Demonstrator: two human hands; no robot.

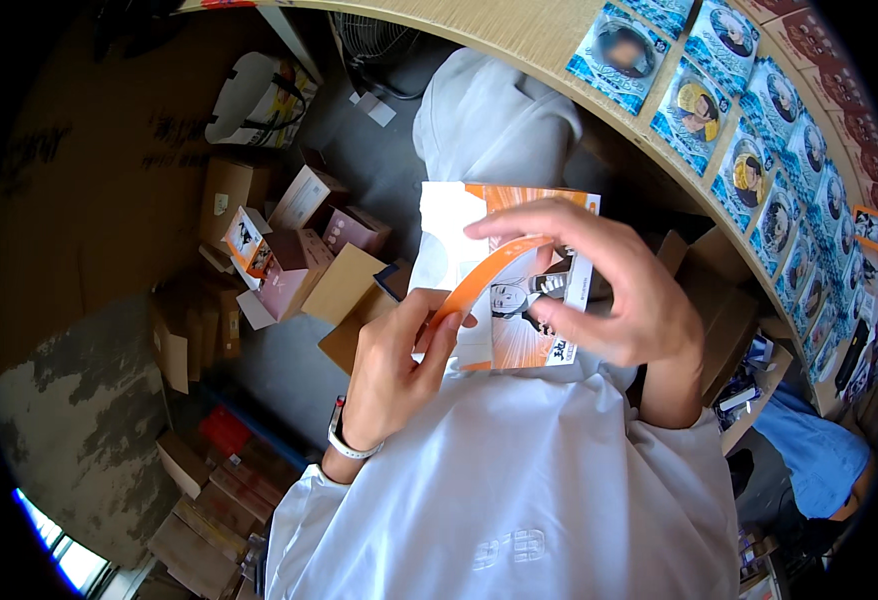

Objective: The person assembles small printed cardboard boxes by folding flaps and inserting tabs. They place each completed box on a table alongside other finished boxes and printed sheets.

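Observation:
An orange and white printed cardboard box [519,340] with a black-and-white cartoon figure rests at my lap. My left hand [391,348] is closed, with thumb and fingers pinching a curved orange strip [491,272] at the box. Whether this strip is a flap of the box or a separate piece, I cannot tell. Over the right part of the box, my right hand [631,290] is open. Its fingers arch above the strip and its thumb is spread below, in front of the printed picture. Part of the box is hidden behind both hands.
A wooden table [519,30] curves along the top and right, bearing rows of blue packs with round badges [697,108]. Opened cartons [344,285] lie on the floor at left, near a white bag [249,100]. A person in blue [809,455] is at lower right.

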